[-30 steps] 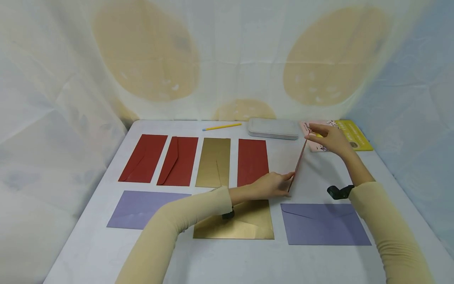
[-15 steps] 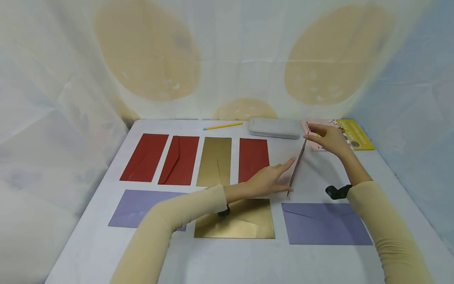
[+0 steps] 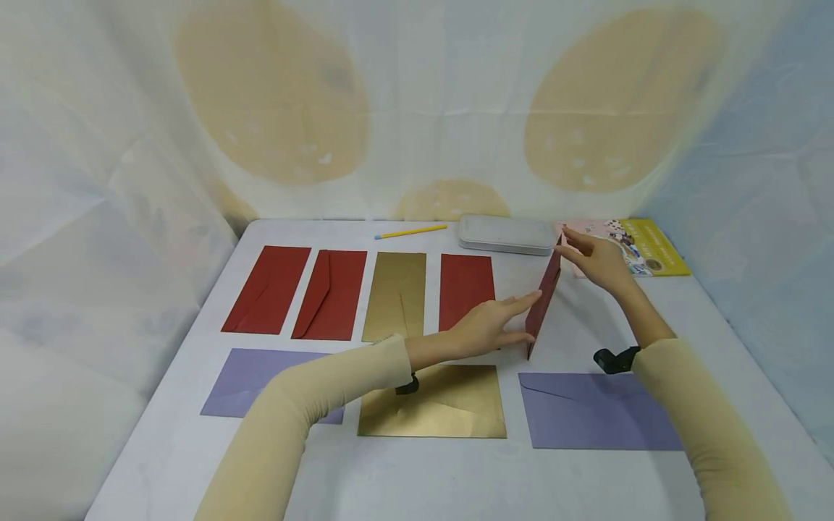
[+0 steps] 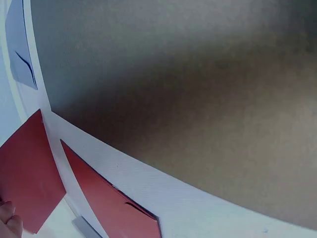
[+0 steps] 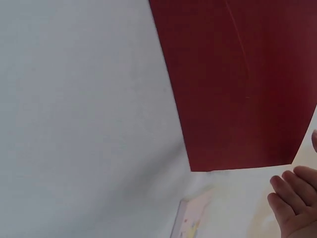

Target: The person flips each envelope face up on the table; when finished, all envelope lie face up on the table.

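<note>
A red envelope (image 3: 544, 300) stands tilted up on its edge at the right of the table. My right hand (image 3: 599, 262) pinches its far upper end between thumb and fingers. Reaching across from the left, my left hand (image 3: 485, 329) has its fingers stretched out, with the fingertips right at the envelope's near side. In the right wrist view the envelope's broad face (image 5: 233, 89) fills the upper right, the right-hand fingers (image 5: 294, 198) by its end. The left wrist view shows the same envelope (image 4: 29, 173) near the fingers (image 4: 10, 223).
Lying flat are several red envelopes (image 3: 266, 289), a gold envelope (image 3: 394, 282), a larger gold one (image 3: 449, 412) under the left wrist, and purple envelopes (image 3: 596, 412) left and right. At the back lie a pencil (image 3: 410, 231), a grey case (image 3: 507, 236) and a booklet (image 3: 654, 246).
The left hand has loosened from the envelope's near end, its index finger stretching out and the hand shifting slightly left. The envelope has turned, showing more of its red face.
</note>
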A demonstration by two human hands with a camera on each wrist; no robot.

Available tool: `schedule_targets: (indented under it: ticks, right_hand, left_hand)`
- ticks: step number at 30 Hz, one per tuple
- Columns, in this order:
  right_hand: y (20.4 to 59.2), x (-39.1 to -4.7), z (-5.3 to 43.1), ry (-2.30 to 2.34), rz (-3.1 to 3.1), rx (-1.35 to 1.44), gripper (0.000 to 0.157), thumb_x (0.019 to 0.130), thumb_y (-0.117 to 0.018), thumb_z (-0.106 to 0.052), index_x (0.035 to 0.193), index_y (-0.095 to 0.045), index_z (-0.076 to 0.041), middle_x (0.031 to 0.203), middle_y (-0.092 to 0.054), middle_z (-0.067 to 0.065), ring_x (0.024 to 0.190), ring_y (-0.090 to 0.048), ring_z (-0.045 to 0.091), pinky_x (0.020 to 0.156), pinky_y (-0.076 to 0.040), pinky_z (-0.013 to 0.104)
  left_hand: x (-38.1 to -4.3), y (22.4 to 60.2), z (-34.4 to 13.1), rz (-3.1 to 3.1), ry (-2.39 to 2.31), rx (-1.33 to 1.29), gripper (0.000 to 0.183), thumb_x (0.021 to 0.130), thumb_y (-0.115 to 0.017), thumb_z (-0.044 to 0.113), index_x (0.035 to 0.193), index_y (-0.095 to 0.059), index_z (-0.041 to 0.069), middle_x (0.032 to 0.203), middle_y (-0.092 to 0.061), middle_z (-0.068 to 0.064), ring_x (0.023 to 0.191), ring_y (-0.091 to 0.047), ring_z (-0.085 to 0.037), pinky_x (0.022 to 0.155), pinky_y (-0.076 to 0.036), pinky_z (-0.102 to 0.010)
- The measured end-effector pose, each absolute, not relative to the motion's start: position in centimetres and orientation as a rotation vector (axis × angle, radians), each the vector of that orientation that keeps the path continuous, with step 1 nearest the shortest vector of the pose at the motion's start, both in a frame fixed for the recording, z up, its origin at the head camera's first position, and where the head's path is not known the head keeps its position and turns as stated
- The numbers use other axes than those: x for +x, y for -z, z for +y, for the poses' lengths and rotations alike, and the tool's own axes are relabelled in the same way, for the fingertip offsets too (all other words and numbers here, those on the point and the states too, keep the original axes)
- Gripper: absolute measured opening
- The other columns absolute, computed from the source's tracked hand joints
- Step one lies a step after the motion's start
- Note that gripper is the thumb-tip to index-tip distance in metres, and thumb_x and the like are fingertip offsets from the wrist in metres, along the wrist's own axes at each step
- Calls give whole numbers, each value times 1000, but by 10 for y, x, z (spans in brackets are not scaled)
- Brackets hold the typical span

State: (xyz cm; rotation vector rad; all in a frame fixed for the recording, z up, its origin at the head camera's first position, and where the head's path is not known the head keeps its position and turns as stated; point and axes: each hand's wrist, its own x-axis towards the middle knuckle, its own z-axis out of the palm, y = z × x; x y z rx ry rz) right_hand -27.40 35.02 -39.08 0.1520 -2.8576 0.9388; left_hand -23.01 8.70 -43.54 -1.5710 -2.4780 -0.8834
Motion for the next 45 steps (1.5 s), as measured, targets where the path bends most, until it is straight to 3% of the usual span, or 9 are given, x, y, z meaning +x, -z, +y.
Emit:
schedule_targets:
  ticks: [5, 9, 11, 16, 19, 25, 31, 40, 45]
  right_hand:
    - [403, -265, 352, -899, -2921, 193, 65, 98, -55, -42, 143, -42, 3, 135, -48, 30, 117, -51, 50, 85, -47, 60]
    - [414, -260, 352, -932, -3031, 211, 65, 98, -54, -41, 142, -41, 4, 134, -48, 32, 119, -48, 51, 88, -44, 62]
    - [418, -259, 351, -948, -3077, 226, 64, 98, -55, -39, 142, -41, 5, 133, -48, 33, 120, -47, 51, 90, -44, 62]
    - [427, -256, 350, -969, -3133, 252, 65, 98, -56, -37, 142, -39, 8, 134, -46, 34, 122, -45, 51, 92, -43, 60]
    - [429, -256, 350, -974, -3141, 263, 67, 97, -57, -37, 142, -38, 8, 136, -45, 33, 123, -44, 51, 93, -42, 61]
    - [432, -257, 349, -961, -3157, 287, 71, 95, -61, -37, 143, -36, 8, 139, -42, 32, 126, -40, 53, 94, -40, 63]
    - [434, -257, 351, -895, -3170, 298, 70, 94, -63, -34, 142, -37, 9, 139, -39, 35, 126, -38, 53, 95, -39, 62]
    - [440, -262, 355, -782, -3180, 317, 69, 92, -66, -30, 141, -38, 11, 140, -37, 37, 128, -37, 52, 97, -37, 62]
    - [442, -263, 355, -778, -3186, 304, 70, 91, -67, -29, 140, -38, 11, 140, -36, 37, 129, -33, 53, 99, -33, 63]
  left_hand:
    - [-232, 437, 83, -2481, 959, -1541, 75, 88, -72, 32, 149, -36, 7, 138, -53, -10, 62, -59, -6, 59, -41, -10]
    - [-234, 440, 79, -2512, 1054, -1484, 76, 86, -74, 29, 149, -36, 7, 92, -69, -9, 43, -45, -2, 52, -38, -13]
    - [-234, 441, 78, -2534, 1125, -1441, 78, 86, -75, 27, 149, -35, 7, 85, -68, -8, 40, -41, 0, 49, -37, -13]
    - [-234, 443, 75, -2567, 1277, -1346, 82, 83, -78, 24, 149, -34, 6, 132, -58, -10, 40, -35, -1, 45, -34, -15]
    - [-234, 444, 73, -2590, 1302, -1310, 81, 82, -79, 23, 148, -37, 4, 136, -54, -9, 43, -32, -3, 45, -32, -16]
    - [-235, 446, 73, -2665, 1260, -1254, 78, 80, -80, 27, 144, -42, 3, 130, -58, -10, 84, -65, -1, 47, -29, -15]
    - [-232, 452, 76, -2800, 1339, -1214, 73, 81, -79, 25, 142, -46, 4, 130, -58, -8, 113, -58, -6, 48, -28, -16]
    - [-228, 464, 85, -2902, 1361, -1207, 68, 84, -77, 19, 141, -46, -1, 126, -61, -10, 113, -59, -8, 86, -43, -11]
    - [-227, 463, 87, -2917, 1327, -1230, 64, 86, -74, 13, 141, -44, -4, 130, -58, -13, 115, -57, -10, 84, -45, -11]
